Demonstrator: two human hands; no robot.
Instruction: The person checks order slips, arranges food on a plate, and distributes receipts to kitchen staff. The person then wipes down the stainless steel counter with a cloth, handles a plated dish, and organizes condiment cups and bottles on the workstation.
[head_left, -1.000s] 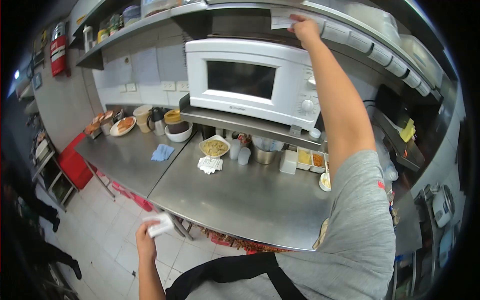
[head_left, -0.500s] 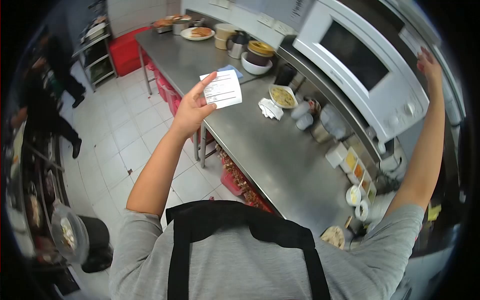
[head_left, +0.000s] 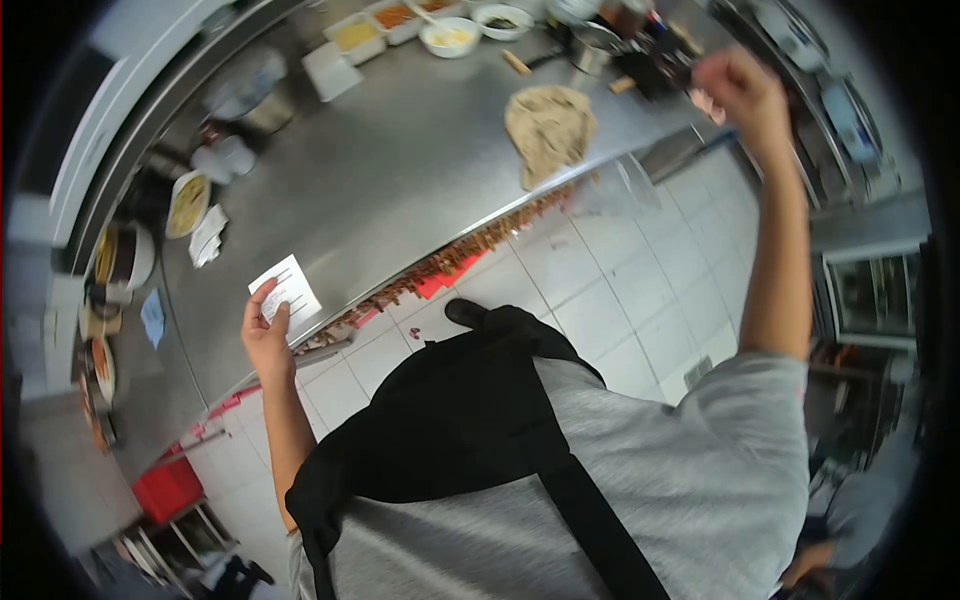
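White printed paper slip (head_left: 299,288), left of centre in the frame, is pinched in the left hand (head_left: 268,342) above the steel counter (head_left: 400,170). Blurred at upper right, the right hand (head_left: 750,100) is curled; whether it grips anything cannot be told. A tan cloth (head_left: 548,128) lies at upper centre.

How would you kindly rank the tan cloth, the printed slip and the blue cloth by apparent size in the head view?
Largest to smallest:
1. Tan cloth
2. Printed slip, in the left hand
3. Blue cloth
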